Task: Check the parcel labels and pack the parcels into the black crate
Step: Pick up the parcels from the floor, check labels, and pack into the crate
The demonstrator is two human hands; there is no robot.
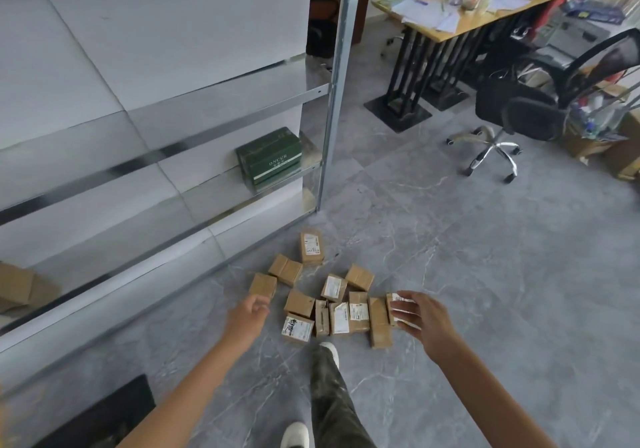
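While both arms reach down, the left hand hangs loosely curled and empty, just beside a plain parcel. The right hand spreads its fingers wide over the labelled parcel at the cluster's right edge on the floor; contact unclear.

Thirteen small brown cardboard parcels are lying on the grey floor, six of them showing white labels, while one green box is sitting on the metal shelf and two hands, left hand and right hand, are reaching out.
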